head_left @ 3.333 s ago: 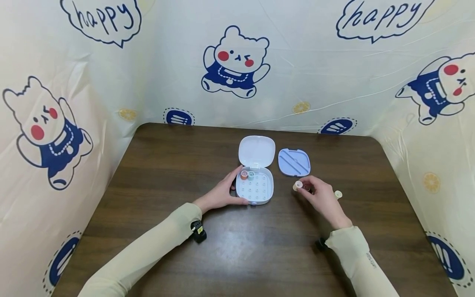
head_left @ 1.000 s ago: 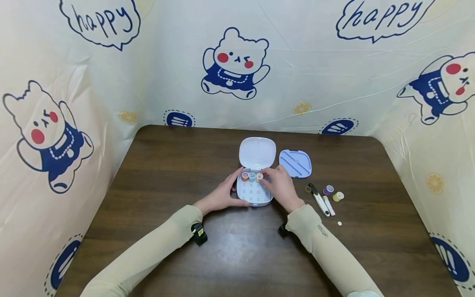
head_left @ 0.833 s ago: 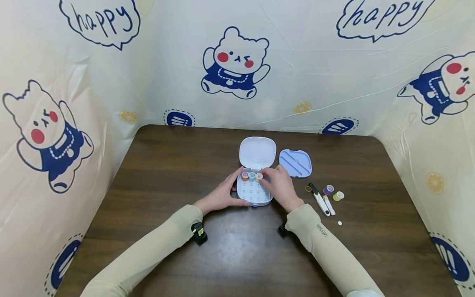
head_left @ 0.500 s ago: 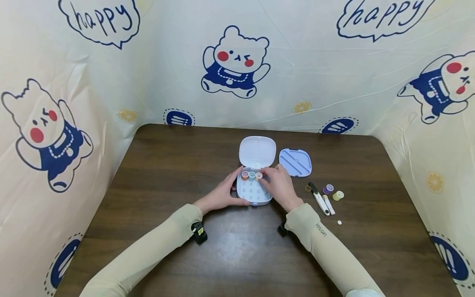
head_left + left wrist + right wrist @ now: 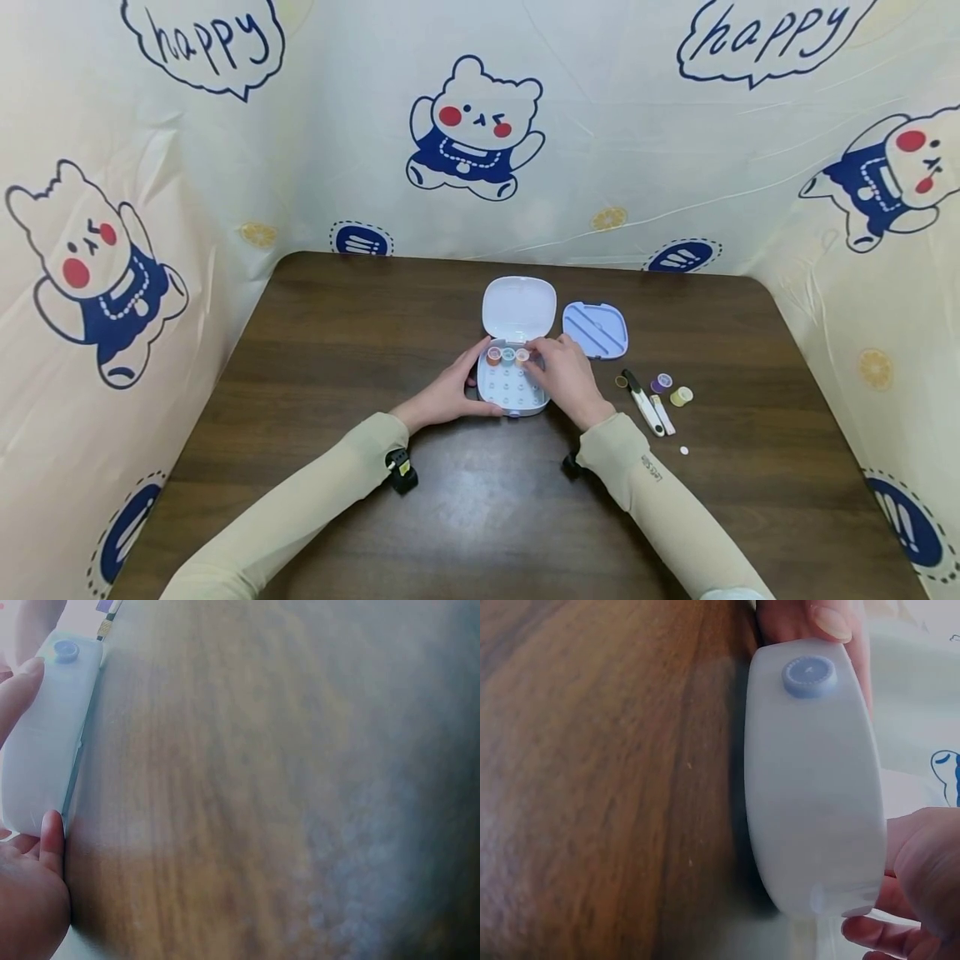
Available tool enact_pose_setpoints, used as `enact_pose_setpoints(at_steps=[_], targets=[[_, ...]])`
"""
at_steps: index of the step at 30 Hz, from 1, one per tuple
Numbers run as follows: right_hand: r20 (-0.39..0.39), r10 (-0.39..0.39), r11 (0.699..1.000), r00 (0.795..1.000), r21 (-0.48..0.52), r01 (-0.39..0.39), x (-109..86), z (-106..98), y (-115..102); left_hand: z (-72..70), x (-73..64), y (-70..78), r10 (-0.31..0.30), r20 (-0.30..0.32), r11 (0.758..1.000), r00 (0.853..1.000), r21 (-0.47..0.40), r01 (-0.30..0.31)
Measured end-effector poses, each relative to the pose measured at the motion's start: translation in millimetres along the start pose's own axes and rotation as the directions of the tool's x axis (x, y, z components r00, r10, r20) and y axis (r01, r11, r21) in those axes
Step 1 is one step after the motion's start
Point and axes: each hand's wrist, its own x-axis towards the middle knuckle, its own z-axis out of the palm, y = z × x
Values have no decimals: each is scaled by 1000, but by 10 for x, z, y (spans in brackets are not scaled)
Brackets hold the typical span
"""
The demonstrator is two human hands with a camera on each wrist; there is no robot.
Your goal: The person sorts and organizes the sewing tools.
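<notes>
A white sewing box (image 5: 516,408) stands with its lid (image 5: 519,307) raised, showing rows of small pegs. In its far row sit an orange thread spool (image 5: 493,357), a teal spool (image 5: 507,357) and a pale peach spool (image 5: 522,357). My left hand (image 5: 447,392) grips the box's left side, thumb along the near edge. My right hand (image 5: 567,379) reaches over the right side and pinches the peach spool; its fingers hide the box's far right corner. In the right wrist view the box's front wall (image 5: 814,787) with its round blue button shows, but no spools.
A blue grooved insert (image 5: 595,330) lies behind the right hand. On the table to the right are a white tool with a black tip (image 5: 643,404), a purple spool (image 5: 662,383), a yellow-green spool (image 5: 682,396), a white strip (image 5: 663,415) and a small white disc (image 5: 684,451).
From right of the box, my right hand has carried the peach spool left into the far row beside the teal one. During the last second both hands have stayed nearly still.
</notes>
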Motion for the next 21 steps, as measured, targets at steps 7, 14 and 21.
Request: enact_pose_setpoints(at_steps=[7, 14, 21], targets=[[-15, -25, 999, 1000, 34, 25, -70, -67, 54, 14, -8, 0, 7, -13, 1000, 1000, 0, -7], [-15, -23, 996, 1000, 85, 24, -169, -174, 131, 10, -4, -21, 0, -11, 1000, 1000, -3, 0], [-20, -21, 993, 1000, 114, 23, -281, -301, 180, -9, -7, 3, -10, -3, 1000, 1000, 6, 10]])
